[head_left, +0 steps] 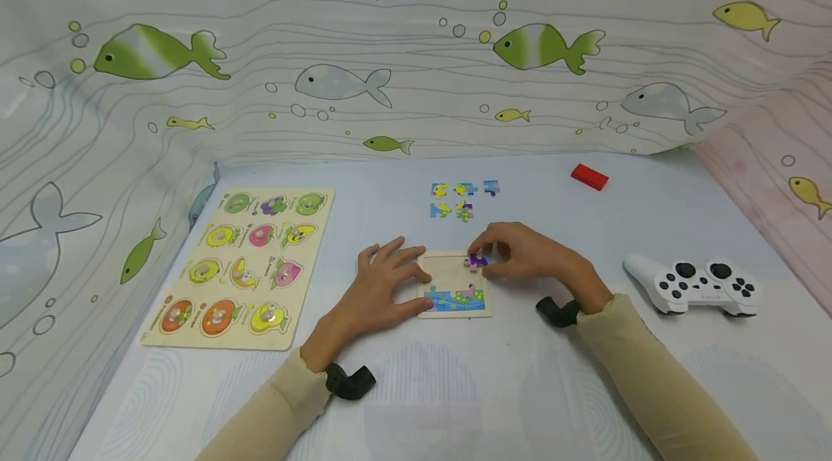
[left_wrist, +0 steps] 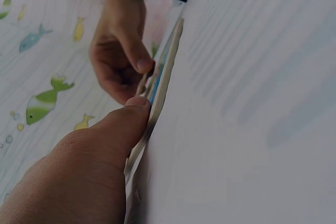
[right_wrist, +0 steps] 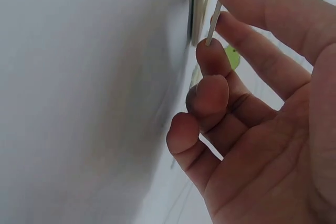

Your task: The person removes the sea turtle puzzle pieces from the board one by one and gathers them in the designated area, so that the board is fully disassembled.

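A small square wooden puzzle tray [head_left: 445,271] lies in front of me, its lower part filled with joined blue, green and pink jigsaw pieces [head_left: 455,300]. My left hand [head_left: 380,286] is spread at the tray's left side, thumb and fingertips resting on its edge. Over the upper right corner, my right hand [head_left: 529,253] pinches a purple jigsaw piece [head_left: 477,261] between thumb and fingers. The right wrist view shows that piece edge-on as a thin strip [right_wrist: 214,23]. Whether it touches the tray is unclear. Several loose jigsaw pieces [head_left: 440,190] lie beyond the tray.
On the left lies a large wooden fruit puzzle board [head_left: 253,251]. A white game controller [head_left: 702,286] sits to the right of my right hand. Toward the back right is a red block [head_left: 589,177]. A fish-patterned cloth [head_left: 416,49] rises behind the table.
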`<action>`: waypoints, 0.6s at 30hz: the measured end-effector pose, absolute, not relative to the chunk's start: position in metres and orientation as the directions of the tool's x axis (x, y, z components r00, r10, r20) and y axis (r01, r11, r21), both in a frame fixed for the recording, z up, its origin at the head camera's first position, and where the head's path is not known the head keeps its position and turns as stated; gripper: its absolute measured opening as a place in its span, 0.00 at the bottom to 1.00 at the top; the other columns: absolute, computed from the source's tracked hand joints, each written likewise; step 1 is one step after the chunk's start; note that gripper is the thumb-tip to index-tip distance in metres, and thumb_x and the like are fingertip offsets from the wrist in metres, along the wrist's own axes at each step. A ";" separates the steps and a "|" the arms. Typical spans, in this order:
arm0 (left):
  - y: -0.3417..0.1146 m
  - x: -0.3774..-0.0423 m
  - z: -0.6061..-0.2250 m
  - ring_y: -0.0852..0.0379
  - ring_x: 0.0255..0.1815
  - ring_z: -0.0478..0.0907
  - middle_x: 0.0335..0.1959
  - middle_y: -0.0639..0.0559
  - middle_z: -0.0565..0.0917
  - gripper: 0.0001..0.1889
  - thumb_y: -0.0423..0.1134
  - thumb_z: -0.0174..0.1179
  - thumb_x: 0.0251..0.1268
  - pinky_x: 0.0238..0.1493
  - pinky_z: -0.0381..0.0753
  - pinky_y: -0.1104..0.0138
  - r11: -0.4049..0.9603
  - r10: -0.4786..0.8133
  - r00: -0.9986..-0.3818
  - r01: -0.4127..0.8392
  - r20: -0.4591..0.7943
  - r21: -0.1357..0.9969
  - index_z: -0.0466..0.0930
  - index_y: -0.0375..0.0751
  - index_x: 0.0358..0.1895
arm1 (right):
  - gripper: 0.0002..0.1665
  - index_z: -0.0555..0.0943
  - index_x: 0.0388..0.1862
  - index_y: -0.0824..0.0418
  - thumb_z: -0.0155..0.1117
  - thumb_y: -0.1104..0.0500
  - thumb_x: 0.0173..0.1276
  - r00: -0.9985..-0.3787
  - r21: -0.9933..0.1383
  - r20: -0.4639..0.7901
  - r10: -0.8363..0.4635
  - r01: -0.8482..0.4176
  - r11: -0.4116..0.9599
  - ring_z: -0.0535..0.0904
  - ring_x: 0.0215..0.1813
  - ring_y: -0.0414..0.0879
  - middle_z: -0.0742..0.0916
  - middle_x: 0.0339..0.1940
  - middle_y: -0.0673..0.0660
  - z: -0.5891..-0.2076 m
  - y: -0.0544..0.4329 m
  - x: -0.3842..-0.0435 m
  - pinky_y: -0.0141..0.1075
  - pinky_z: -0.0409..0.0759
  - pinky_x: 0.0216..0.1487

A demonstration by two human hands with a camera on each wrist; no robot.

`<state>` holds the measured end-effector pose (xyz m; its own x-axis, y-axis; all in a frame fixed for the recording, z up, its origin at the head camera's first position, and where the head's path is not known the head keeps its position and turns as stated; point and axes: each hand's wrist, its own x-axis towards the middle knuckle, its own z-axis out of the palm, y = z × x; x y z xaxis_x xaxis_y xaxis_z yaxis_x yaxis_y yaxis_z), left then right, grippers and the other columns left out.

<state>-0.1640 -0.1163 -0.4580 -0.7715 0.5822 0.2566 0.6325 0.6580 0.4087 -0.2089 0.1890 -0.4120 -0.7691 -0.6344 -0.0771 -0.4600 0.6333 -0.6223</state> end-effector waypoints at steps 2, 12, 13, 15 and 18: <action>-0.116 -0.164 -0.458 0.38 0.80 0.60 0.73 0.53 0.75 0.16 0.61 0.67 0.61 0.72 0.50 0.35 0.658 0.583 -0.771 0.633 0.256 0.409 0.85 0.61 0.47 | 0.20 0.87 0.55 0.52 0.75 0.59 0.62 -0.781 -0.618 -0.074 -0.620 -0.452 0.643 0.74 0.38 0.44 0.84 0.40 0.49 -0.414 0.193 -0.211 0.33 0.75 0.39; -0.117 -0.163 -0.459 0.38 0.80 0.60 0.73 0.52 0.75 0.16 0.60 0.68 0.60 0.72 0.50 0.36 0.653 0.582 -0.771 0.632 0.258 0.417 0.85 0.61 0.47 | 0.21 0.87 0.55 0.54 0.75 0.59 0.62 -0.832 -0.635 -0.049 -0.552 -0.401 0.660 0.74 0.38 0.46 0.84 0.41 0.52 -0.420 0.207 -0.219 0.33 0.74 0.38; -0.117 -0.163 -0.459 0.38 0.80 0.60 0.73 0.52 0.75 0.16 0.60 0.68 0.60 0.72 0.50 0.36 0.653 0.582 -0.772 0.632 0.257 0.419 0.85 0.61 0.47 | 0.21 0.87 0.55 0.54 0.75 0.60 0.62 -0.837 -0.637 -0.045 -0.546 -0.396 0.661 0.74 0.38 0.46 0.84 0.41 0.52 -0.420 0.208 -0.220 0.33 0.74 0.38; -0.117 -0.163 -0.458 0.38 0.80 0.59 0.73 0.52 0.75 0.16 0.60 0.68 0.60 0.72 0.49 0.36 0.652 0.582 -0.772 0.630 0.254 0.421 0.85 0.61 0.47 | 0.21 0.87 0.55 0.54 0.76 0.59 0.62 -0.848 -0.642 -0.045 -0.528 -0.380 0.666 0.74 0.38 0.46 0.84 0.41 0.52 -0.421 0.209 -0.221 0.33 0.74 0.39; -0.117 -0.163 -0.458 0.38 0.80 0.59 0.73 0.53 0.75 0.16 0.60 0.68 0.60 0.72 0.50 0.35 0.651 0.583 -0.772 0.631 0.254 0.423 0.85 0.61 0.47 | 0.22 0.87 0.56 0.53 0.76 0.59 0.62 -0.857 -0.650 -0.043 -0.513 -0.366 0.666 0.74 0.39 0.46 0.85 0.43 0.51 -0.421 0.212 -0.222 0.33 0.75 0.39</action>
